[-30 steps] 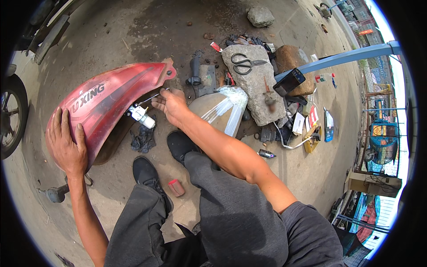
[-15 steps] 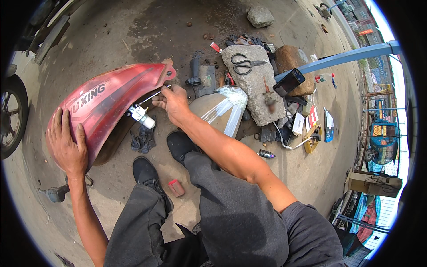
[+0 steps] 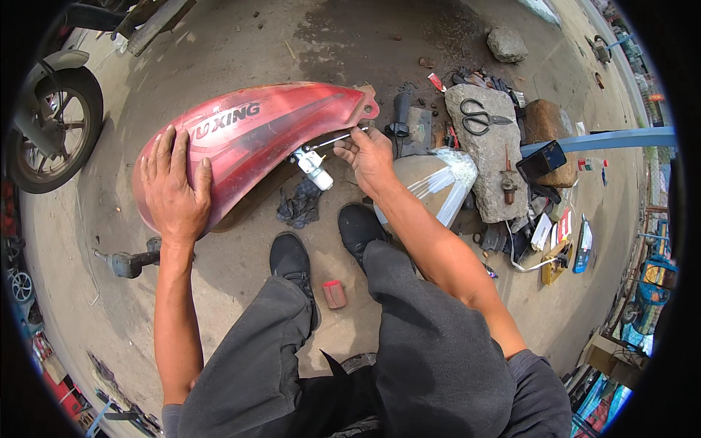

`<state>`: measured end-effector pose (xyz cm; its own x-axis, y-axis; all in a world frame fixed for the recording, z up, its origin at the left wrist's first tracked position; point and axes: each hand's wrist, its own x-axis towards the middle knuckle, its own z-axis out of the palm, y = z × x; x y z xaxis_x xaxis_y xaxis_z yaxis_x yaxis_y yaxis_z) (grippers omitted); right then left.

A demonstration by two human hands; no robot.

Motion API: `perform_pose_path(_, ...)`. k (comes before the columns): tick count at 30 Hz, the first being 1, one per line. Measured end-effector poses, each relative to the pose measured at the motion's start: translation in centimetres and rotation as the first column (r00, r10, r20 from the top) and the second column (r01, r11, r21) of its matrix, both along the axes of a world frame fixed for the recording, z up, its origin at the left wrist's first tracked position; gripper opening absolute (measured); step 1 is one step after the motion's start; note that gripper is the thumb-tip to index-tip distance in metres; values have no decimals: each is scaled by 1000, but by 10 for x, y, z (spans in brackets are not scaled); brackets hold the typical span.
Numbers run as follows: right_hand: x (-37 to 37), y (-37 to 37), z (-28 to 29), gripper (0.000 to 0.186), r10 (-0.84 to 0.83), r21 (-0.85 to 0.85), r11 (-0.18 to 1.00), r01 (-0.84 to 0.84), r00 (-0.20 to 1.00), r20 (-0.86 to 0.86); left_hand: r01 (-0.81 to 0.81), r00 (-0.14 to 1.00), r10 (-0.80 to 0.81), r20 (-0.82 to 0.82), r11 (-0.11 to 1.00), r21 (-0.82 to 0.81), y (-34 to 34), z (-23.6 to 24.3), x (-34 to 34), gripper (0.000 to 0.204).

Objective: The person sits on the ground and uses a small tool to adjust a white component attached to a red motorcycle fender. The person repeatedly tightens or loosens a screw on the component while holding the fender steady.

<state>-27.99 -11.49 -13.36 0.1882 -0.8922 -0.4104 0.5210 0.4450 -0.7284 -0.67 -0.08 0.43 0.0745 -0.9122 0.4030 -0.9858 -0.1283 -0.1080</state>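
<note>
Red tank (image 3: 292,109): upper left of frame
Left grip (image 3: 175,190): spread flat on tank
Right grip (image 3: 369,158): pinched around thin rod (image 3: 332,139)

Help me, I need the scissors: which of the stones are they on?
The long, flat grey slab: the black-handled scissors lie on it, while the brown stone to its right and small grey rock beyond carry none.

The scuffed red tank (image 3: 252,142), dark lettering on its curved flank, lies on the ground (image 3: 226,263) with that flank facing up. A white fitting (image 3: 314,171) juts from the tank's concave edge; a thin metal rod (image 3: 331,140) slants from there toward the tank's narrow, holed tab (image 3: 374,111).
</note>
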Motion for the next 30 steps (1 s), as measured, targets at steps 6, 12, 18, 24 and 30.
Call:
perform_pose_path(6,4,3,1,22,-4,-32,999,5,999,32,-5,1000,5,0,1000,-4,2,1,3,48)
perform_pose_path(12,2,0,-3,23,-13,-53,998,15,999,52,2,1000,-2,-5,1000,28,-1,-6,9,50)
perform_pose_path(18,9,0,-1,23,-4,-65,998,6,1000,31,-6,998,5,60,1000,24,2,-5,9,50)
perform_pose_path(24,8,4,1,21,-23,-83,996,24,1000,7,7,998,-9,65,999,32,0,-7,9,48)
perform_pose_path(30,12,-3,-18,16,30,193,979,-60,988,152,12,997,-14,73,1000,29,1,-6,10,48)
